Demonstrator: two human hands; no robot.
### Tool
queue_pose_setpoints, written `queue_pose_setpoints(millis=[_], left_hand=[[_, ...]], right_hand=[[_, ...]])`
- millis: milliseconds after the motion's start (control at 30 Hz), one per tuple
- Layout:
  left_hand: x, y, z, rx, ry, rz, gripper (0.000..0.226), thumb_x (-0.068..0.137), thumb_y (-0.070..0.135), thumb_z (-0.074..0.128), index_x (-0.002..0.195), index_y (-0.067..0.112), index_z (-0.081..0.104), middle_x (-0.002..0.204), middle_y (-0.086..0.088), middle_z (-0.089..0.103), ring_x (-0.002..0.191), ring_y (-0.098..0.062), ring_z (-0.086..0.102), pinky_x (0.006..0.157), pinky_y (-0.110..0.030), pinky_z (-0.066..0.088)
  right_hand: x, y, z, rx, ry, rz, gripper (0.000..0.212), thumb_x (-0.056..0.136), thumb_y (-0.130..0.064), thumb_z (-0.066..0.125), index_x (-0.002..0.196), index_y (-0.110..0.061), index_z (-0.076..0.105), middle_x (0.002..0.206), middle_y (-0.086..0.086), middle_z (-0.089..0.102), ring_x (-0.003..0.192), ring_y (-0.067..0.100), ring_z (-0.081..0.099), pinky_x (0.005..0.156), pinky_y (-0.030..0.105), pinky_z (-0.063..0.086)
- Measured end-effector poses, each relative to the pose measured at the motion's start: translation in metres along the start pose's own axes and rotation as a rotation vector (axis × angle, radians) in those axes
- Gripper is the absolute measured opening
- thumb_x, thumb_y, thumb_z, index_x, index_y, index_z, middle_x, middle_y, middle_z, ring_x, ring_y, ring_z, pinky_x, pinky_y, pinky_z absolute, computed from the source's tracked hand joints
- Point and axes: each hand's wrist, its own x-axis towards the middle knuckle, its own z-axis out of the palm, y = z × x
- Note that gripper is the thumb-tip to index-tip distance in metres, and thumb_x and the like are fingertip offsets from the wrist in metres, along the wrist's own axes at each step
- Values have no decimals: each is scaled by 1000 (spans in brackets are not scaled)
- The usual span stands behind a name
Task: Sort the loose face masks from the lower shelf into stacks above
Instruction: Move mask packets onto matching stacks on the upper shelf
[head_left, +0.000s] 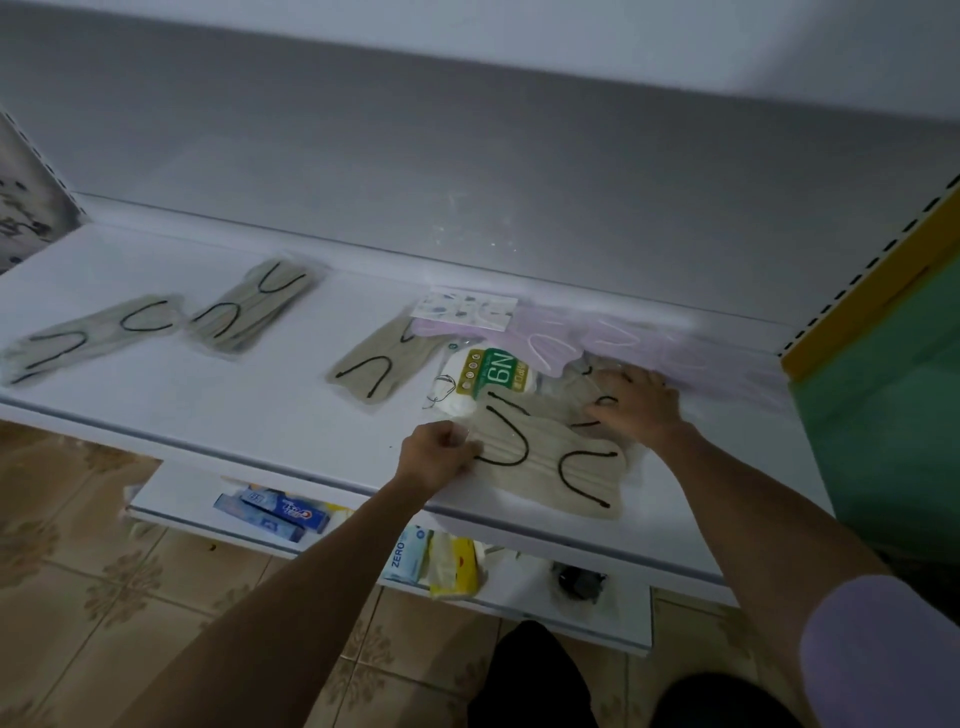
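Observation:
A beige mask pack with black ear loops (550, 457) lies at the front of the white upper shelf (208, 395). My left hand (439, 457) pinches its left edge. My right hand (636, 400) presses flat on another beige mask pack (582, 387) just behind it. A white N95 mask pack with a green label (485, 376) sits left of that hand. Lilac mask packs (623, 338) are spread along the back right. Three more beige mask packs lie to the left: one (93, 335), a second (254, 309) and a third (379, 366).
The lower shelf (176, 499) holds blue toothpaste boxes (275, 514), a "ZERO" packet (410, 556), yellow packets (457, 566) and a dark object (576, 582). A green and yellow panel (893, 395) closes the right side. Tiled floor lies below.

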Motion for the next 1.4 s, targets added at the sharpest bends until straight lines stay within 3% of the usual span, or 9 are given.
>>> queue_pose_setpoints(millis=[133, 267, 433, 567, 667, 867, 1100, 1267, 1400], left_hand=[[-2, 2, 5, -41, 52, -31, 18, 83, 25, 68, 76, 13, 57, 69, 5, 56, 73, -14, 52, 58, -14, 38], [-13, 0, 2, -56, 39, -69, 28, 82, 25, 69, 104, 10, 61, 99, -5, 62, 87, -19, 57, 78, -23, 44], [-38, -3, 0, -25, 8, -58, 26, 80, 19, 70, 104, 10, 65, 97, -6, 66, 79, -14, 56, 64, -13, 42], [-45, -7, -1, -122, -21, -84, 8, 79, 15, 71, 82, 11, 64, 85, -9, 64, 63, -15, 60, 48, -11, 49], [-51, -11, -2, -243, -53, -139, 17, 79, 13, 70, 69, 10, 57, 78, -13, 62, 59, -18, 60, 40, -20, 50], [-55, -12, -8, -440, -142, -188, 18, 86, 5, 59, 73, 15, 51, 74, -6, 53, 61, -16, 54, 45, -20, 49], [-38, 6, -19, -614, -189, -139, 19, 89, 3, 50, 79, 18, 55, 74, -4, 56, 68, -15, 53, 56, -23, 47], [-30, 14, -7, -600, -97, -236, 14, 90, 9, 58, 80, 18, 52, 86, -8, 56, 76, -20, 56, 53, -19, 51], [-22, 11, 5, -92, 35, -169, 19, 92, 21, 57, 104, 7, 59, 108, -14, 59, 97, -30, 58, 78, -36, 55]], right_hand=[[-20, -2, 3, 21, 6, -18, 50, 84, -43, 56, 132, -31, 48, 138, 5, 40, 128, 30, 35, 103, 40, 32], [-49, -7, 12, 307, 43, -38, 33, 83, -24, 62, 116, -21, 63, 125, 5, 50, 119, 24, 43, 100, 29, 35], [-83, -23, 16, 409, 25, -89, 20, 75, -3, 63, 88, -14, 74, 104, 6, 64, 97, 12, 51, 86, 20, 41], [-98, -29, 15, 377, 130, 64, 55, 76, -8, 64, 129, -16, 53, 137, 8, 39, 126, 23, 35, 99, 27, 31], [-102, -28, 14, 271, 26, 208, 61, 81, -25, 62, 139, -24, 42, 147, 5, 32, 133, 26, 28, 106, 40, 26], [-102, -24, 12, 140, 6, 340, 52, 78, -44, 63, 120, -14, 55, 128, 12, 47, 123, 31, 37, 102, 44, 31], [-96, -22, 3, 363, -17, 345, 44, 76, -61, 62, 93, -21, 71, 113, 10, 59, 116, 33, 45, 97, 43, 43], [-101, -11, -12, 616, 263, 458, 47, 94, -47, 47, 131, -19, 54, 139, 12, 45, 128, 32, 38, 104, 44, 34], [-121, 0, -6, 631, 67, 523, 65, 88, -42, 59, 140, -10, 36, 141, 18, 35, 130, 35, 32, 102, 44, 34]])
